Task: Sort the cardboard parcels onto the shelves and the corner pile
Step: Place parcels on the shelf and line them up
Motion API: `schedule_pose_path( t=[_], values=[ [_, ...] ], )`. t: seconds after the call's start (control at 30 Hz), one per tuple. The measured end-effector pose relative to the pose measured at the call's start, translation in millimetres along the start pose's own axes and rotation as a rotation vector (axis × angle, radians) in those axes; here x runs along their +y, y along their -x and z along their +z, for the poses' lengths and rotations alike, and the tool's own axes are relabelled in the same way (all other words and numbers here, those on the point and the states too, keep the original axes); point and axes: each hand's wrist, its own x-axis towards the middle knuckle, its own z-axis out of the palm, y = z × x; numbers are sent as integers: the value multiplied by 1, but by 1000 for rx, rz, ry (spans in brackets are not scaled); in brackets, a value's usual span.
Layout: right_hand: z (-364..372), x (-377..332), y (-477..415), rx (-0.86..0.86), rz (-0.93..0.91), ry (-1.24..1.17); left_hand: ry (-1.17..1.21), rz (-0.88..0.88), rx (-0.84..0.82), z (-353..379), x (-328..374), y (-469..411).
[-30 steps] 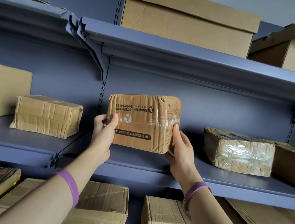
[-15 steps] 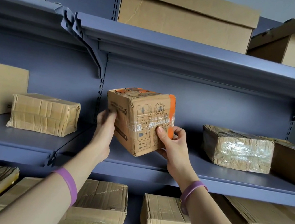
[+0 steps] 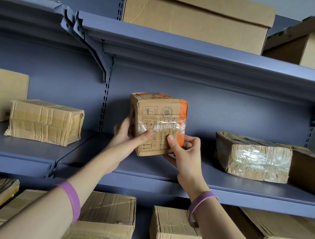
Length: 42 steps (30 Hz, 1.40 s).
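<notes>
While both hands clasped it, the small parcel (image 3: 157, 123) with orange tape hung tilted over the middle shelf (image 3: 165, 173). It was between a crumpled parcel (image 3: 45, 121) on the left and a film-wrapped parcel (image 3: 252, 157) on the right, well apart from both. The left hand (image 3: 127, 137) gripped its left side, thumb pressed on the printed face. The right hand (image 3: 184, 153) held the lower right corner, thumb on that same face and fingers curled behind. Whether its bottom edge touched the shelf could not be told. A purple wristband (image 3: 71, 198) ringed each forearm. A large lidded box (image 3: 195, 15) stood on the upper shelf (image 3: 202, 52).
</notes>
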Motion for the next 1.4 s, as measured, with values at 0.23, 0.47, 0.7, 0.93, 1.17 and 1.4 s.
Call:
schedule_pose_path(
  t=[0.23,0.47,0.7,0.93,1.17,1.4],
  values=[
    [2,3,-1,-52,-21,157,279,-7,161,-8,4,4],
    [-3,4,-12,185,78,63,355,-98,226,-11,7,5],
    [-4,-1,-10,136,104,-46,260,9,181,-9,6,7],
    [-3,-11,1,87,84,-59,181,0,240,-11,4,4],
    [-5,-12,1,173,173,-210,92,57,412,-3,3,1],
    [-4,-9,1,157,109,-153,93,56,460,-7,0,0]
  ],
)
